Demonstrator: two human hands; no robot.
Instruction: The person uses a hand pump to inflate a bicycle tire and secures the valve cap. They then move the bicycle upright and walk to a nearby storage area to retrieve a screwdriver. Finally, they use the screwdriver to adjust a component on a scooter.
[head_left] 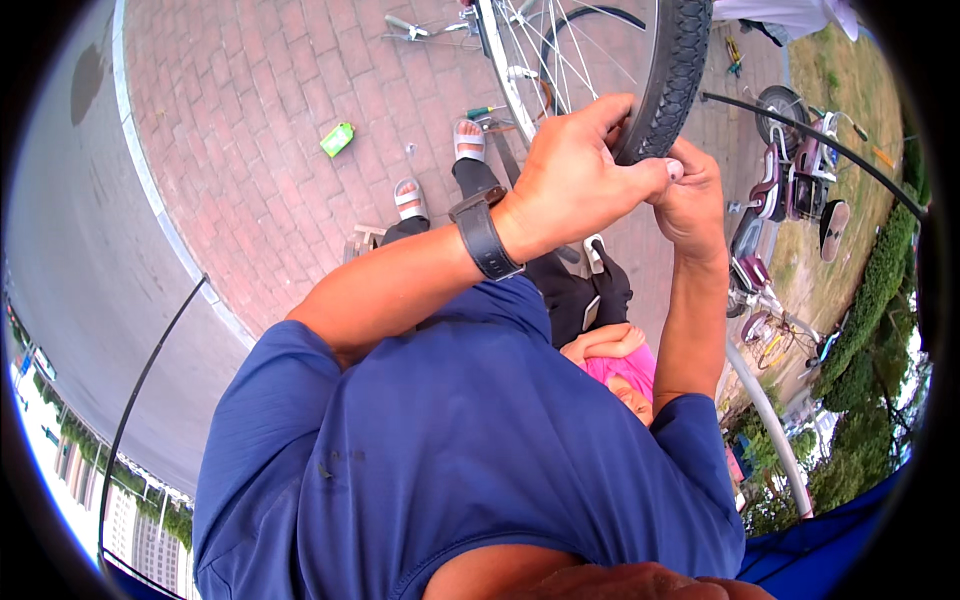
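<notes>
A bicycle wheel hangs in front of me, with a black knobbly tyre (676, 75), thin spokes and a silver rim (515, 85). My left hand (570, 185), with a dark strap watch on its wrist, is closed on the lowest part of the tyre, its thumb stretched toward the right. From the other side my right hand (692, 200) grips the same spot, fingers curled against the rubber. Thumb and fingers of both hands meet just below the tyre. The fingers behind the wheel are partly hidden.
A bright green container (337, 139) lies on the red brick paving (240, 110). Near my sandalled feet is a green-handled screwdriver (482, 112). A person in a pink top (640, 365) sits behind my right elbow. A parked scooter (790, 180) stands at right; a grey pole (770, 430) rises below it.
</notes>
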